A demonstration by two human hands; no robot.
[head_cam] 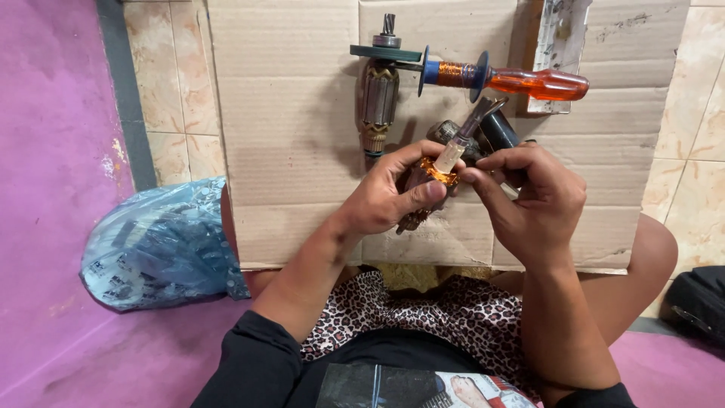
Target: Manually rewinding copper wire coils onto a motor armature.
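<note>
My left hand (389,198) curled tight around small motor armature (430,177), copper winding showing between thumb and fingers. My right hand (529,193) closed in pinch on same armature's upper end, by pale sleeve and grey shaft (476,121). Both held above cardboard sheet (294,136) on floor. Second armature (377,91) lies on cardboard beyond, orange-handled screwdriver (529,81) just beside it. Blue plastic bag (162,245) at my left.

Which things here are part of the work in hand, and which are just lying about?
In hand: left hand, right hand, copper-wound armature, clear-handled tool.

Lying about: second armature, orange-handled screwdriver, blue plastic bag, cardboard sheet, black bag.
</note>
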